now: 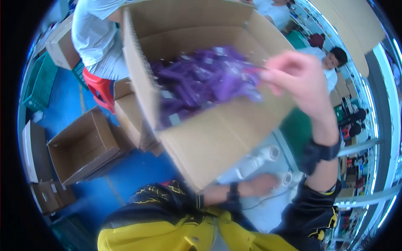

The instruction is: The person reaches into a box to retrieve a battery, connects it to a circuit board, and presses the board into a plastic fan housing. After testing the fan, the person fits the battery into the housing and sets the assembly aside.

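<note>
A large open cardboard box (217, 142) stands in front of me, its near flap folded out toward me. Inside lies a heap of purple items in clear bags (201, 79), several with small white labels. My right hand (293, 79) is over the box's right side, thumb and fingers pinched together. A thin reddish-purple bit shows at its fingertips, too blurred to name. Below the flap, my left hand (264, 184) is low over the pale table, beside white rolls (272, 153); its fingers are smeared by motion. Both wrists wear black bands.
An empty-looking open carton (83, 148) sits on the blue floor at left, near another carton (130, 113) and a red stool (98, 88). A person in pale clothes (98, 39) is beyond the box's left side. Green crates (41, 81) line the far left. More people work at right.
</note>
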The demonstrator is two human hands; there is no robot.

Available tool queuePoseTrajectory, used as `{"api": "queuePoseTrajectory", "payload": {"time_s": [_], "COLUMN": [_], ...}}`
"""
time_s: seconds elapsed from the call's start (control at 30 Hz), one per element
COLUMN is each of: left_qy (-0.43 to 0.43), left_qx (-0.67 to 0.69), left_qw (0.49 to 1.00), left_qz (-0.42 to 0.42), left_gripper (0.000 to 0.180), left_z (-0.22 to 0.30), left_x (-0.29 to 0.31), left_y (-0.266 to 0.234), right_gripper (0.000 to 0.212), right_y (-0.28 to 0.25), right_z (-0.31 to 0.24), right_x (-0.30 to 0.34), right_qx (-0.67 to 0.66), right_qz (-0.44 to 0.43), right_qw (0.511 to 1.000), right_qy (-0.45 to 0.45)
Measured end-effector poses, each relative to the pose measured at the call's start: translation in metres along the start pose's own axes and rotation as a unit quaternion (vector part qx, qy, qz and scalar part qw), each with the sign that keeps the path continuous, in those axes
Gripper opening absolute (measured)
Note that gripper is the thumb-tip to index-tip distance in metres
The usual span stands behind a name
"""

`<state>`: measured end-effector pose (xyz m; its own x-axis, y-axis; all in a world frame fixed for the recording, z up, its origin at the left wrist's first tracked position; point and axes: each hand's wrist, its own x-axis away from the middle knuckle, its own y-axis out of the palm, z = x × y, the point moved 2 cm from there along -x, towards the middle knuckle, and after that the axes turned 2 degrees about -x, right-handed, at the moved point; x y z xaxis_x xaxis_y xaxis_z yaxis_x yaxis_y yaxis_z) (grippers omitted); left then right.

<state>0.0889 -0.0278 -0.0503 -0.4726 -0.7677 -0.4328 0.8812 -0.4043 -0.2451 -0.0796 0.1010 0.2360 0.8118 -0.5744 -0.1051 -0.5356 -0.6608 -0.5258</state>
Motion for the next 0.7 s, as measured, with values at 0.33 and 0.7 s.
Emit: {"api": "queuePoseTrajectory", "payload": {"time_s": [0.33,0.7], "left_qy": [-0.025,-0.050], "left_qx": [-0.013,-0.014], "left_qw": [0.998,0.996], "left_qz": [-0.051,-0.066], "left_gripper": [0.026,0.036], "left_z": [0.015,0.016], "left_x": [0.020,0.022], "left_y": [-0.057,-0.074], "right_gripper": [0.011,0.012], "right_y": [-0.039,-0.003], "right_z": [0.091,0.156], "right_x": [0.212,0.246], "right_qx": [-0.029,-0.007], "right_qz": [0.241,0.387], "right_qw": [0.951,0.895], "right_qy": [0.194,0.222]}}
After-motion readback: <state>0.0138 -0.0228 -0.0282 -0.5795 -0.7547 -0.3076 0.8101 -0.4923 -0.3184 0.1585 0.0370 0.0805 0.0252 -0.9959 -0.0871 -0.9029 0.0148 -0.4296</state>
